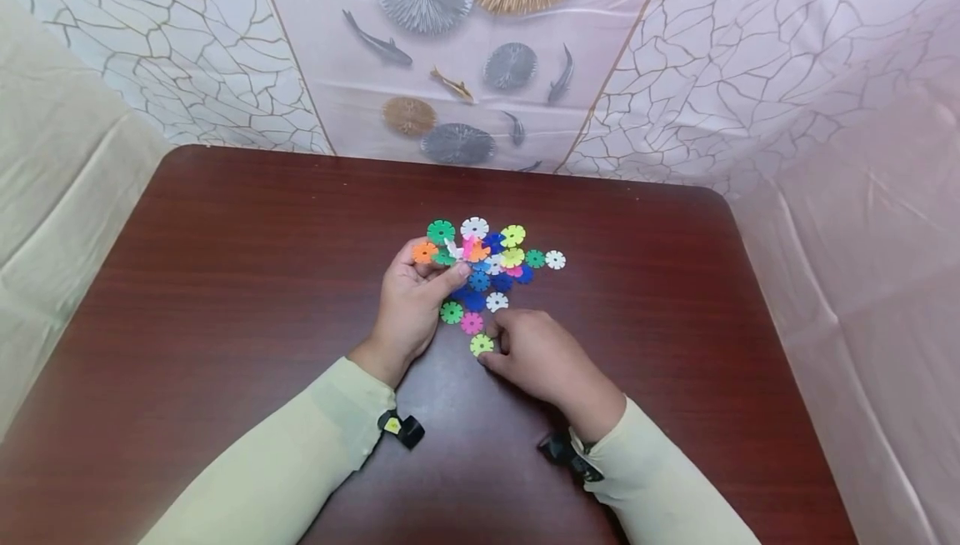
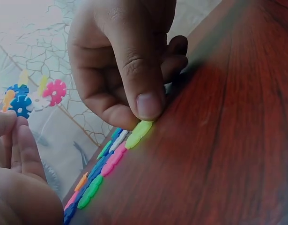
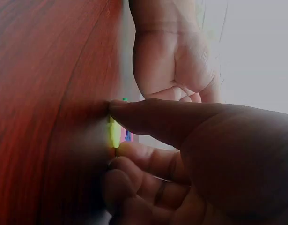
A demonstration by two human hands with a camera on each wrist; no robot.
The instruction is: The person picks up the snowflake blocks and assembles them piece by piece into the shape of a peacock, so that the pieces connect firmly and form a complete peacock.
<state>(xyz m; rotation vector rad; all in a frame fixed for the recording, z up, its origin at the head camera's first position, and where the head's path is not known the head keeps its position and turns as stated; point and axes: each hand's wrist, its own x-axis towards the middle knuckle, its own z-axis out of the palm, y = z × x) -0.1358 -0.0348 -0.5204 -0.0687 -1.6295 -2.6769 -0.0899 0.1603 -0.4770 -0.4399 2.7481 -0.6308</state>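
Observation:
Notched plastic snowflake discs in many colours are joined into one cluster (image 1: 478,280) in front of me. My left hand (image 1: 408,303) grips the cluster at its left side, thumb over the front; in the left wrist view its fingertips meet a blue disc (image 2: 20,106). At the near end, my right hand (image 1: 543,353) pinches a yellow-green disc (image 1: 480,345) between thumb and index finger. That disc adjoins a pink disc (image 1: 472,323), with a green disc (image 1: 452,312) beside the pink one. In the right wrist view, the yellow-green disc (image 3: 114,133) shows edge-on between the right thumb and fingers.
A dark red-brown wooden table (image 1: 247,278) lies under both hands. Behind it hangs a patterned cloth (image 1: 450,70), and pale cloth (image 1: 847,295) drapes both sides. Black wrist cameras (image 1: 408,431) are strapped at the cuffs of the pale sleeves (image 1: 285,462).

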